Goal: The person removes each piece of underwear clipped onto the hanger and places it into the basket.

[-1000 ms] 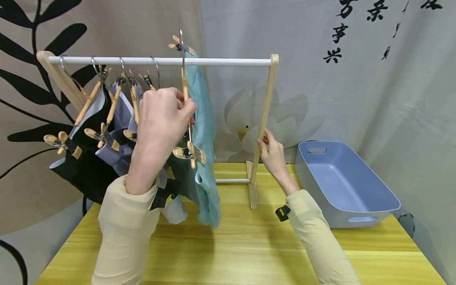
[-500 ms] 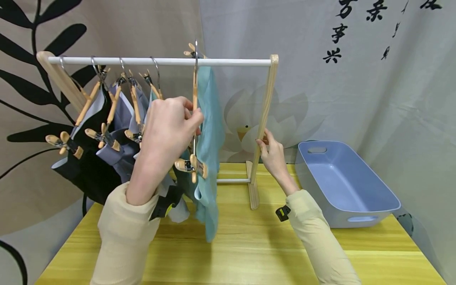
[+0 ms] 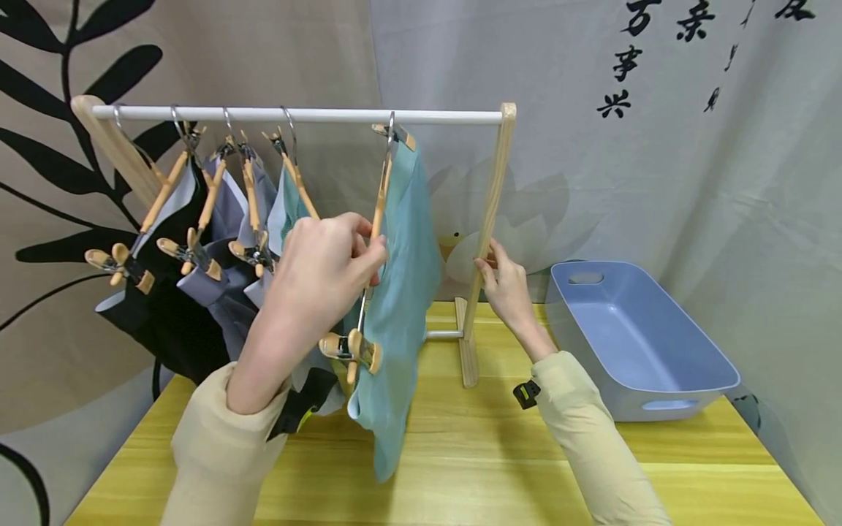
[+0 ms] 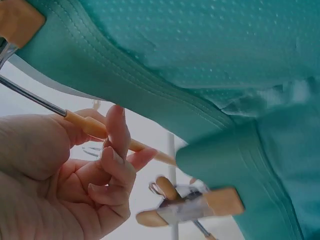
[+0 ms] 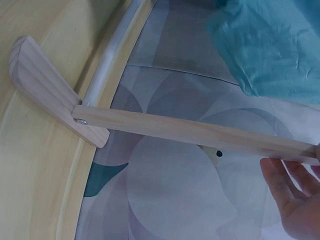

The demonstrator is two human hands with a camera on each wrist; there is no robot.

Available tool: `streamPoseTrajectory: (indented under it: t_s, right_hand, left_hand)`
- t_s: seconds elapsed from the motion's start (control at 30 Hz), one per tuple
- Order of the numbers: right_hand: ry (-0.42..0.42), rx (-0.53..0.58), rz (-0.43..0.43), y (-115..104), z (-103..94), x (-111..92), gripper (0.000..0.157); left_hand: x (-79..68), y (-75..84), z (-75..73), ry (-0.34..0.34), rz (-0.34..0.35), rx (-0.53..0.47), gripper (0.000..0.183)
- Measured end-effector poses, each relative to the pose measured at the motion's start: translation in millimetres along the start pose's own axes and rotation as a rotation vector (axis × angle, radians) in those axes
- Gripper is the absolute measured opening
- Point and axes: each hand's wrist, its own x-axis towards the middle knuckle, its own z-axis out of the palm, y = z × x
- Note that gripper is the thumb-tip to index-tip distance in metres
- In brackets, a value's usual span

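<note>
Head view: a wooden clip hanger [image 3: 383, 193] is pinched along its bar by the curled fingers of the left hand [image 3: 322, 263], and its metal hook [image 3: 391, 126] is seen level with the rack's white rail [image 3: 454, 117], though whether it is seated there cannot be told. A teal garment [image 3: 404, 292] is held by the hanger's clips, the near clip [image 3: 355, 352] low in front and the far clip [image 3: 409, 140] close under the rail; the cloth is suspended above the wooden tabletop [image 3: 500, 467]. The rack's right wooden post [image 3: 495, 186] is grasped by the right hand [image 3: 509, 296] between thumb and fingers. Toward the rail's left end, a black garment [image 3: 177, 332] and a grey-blue garment [image 3: 213, 288] are hung among others. At right, a blue storage bin [image 3: 631, 336] is set on the tabletop. From the left wrist, the bar is seen just beside the garment's waistband [image 4: 140, 85].
</note>
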Motion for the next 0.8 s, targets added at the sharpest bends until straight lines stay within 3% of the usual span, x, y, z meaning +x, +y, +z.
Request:
streamPoseTrajectory:
  t_s: [0.4,0.57,0.8]
  right_hand:
    - [-0.162,-0.194,0.074,-16,-18.9,-11,0.051]
    - [-0.151,-0.191,0.037,-25,-29.5,-21,0.046]
    - [-0.048,-0.147,-0.068,-39,-50.9,-28,0.037]
  left_hand:
    - [-16.0,-4.0,15.7,-0.037,0.089,-0.017,0.019]
    - [-23.6,-6.4,19.9,-0.06,0.134,-0.014,0.019]
    - [-32.1,-9.5,27.8,-0.119,0.195,-0.024,0.017]
